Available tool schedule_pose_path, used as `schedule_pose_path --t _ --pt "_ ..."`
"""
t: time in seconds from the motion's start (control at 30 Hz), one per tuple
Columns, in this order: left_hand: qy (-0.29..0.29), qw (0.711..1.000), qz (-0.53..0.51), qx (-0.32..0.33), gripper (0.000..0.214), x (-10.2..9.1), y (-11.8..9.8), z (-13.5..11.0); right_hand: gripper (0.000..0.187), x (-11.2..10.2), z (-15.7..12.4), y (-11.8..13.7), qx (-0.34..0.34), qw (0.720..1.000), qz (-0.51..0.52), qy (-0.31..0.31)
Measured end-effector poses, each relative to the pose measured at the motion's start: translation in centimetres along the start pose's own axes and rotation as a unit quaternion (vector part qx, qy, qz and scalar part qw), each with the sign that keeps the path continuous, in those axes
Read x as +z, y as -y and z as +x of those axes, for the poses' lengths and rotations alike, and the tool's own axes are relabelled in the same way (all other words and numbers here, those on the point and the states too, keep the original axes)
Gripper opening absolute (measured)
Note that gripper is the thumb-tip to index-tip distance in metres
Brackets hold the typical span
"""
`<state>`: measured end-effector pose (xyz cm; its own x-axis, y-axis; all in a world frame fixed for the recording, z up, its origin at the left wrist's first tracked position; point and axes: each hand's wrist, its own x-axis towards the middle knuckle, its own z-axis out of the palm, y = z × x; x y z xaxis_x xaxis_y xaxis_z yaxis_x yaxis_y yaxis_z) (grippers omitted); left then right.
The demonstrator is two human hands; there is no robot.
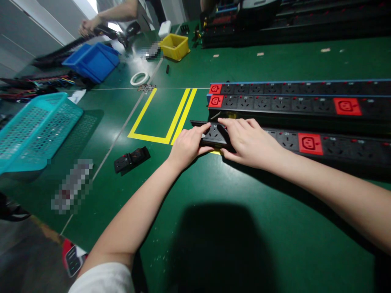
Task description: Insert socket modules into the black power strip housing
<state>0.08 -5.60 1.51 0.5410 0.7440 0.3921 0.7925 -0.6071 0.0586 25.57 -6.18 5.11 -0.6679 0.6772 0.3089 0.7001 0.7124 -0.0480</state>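
Note:
Both hands are at the left end of a long black power strip (287, 140), which runs off to the right and carries one red socket. My left hand (186, 146) pinches the end piece, thumb in front and fingers on top. Just right of it, my right hand (249, 142) grips the strip, its fingers over the top and thumb along the near side. A black socket face shows between the hands. Some of the end is hidden under my fingers. To the left, apart from my hands, lies a small black socket module (132, 160).
Two more power strips (269, 103) with red sockets lie behind. A teal basket (39, 130), a blue bin (91, 61), a tape roll (139, 78) and a yellow bin (175, 47) stand left and back. A co-worker's hand (88, 26) is at the far left. Yellow tape (149, 139) marks the green table.

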Motion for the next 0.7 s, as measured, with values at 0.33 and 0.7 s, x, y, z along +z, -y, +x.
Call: schedule_pose_path --t 0.33,0.7 --pt "0.040 0.999 -0.011 -0.007 0.072 -0.9 -0.2 0.8 0.073 0.0 0.0 0.0 0.004 1.000 0.001 0.008" --pt "0.066 0.993 0.087 -0.054 0.058 -4.9 -1.0 1.1 0.071 -0.2 0.0 0.0 -0.002 1.000 -0.001 0.008"
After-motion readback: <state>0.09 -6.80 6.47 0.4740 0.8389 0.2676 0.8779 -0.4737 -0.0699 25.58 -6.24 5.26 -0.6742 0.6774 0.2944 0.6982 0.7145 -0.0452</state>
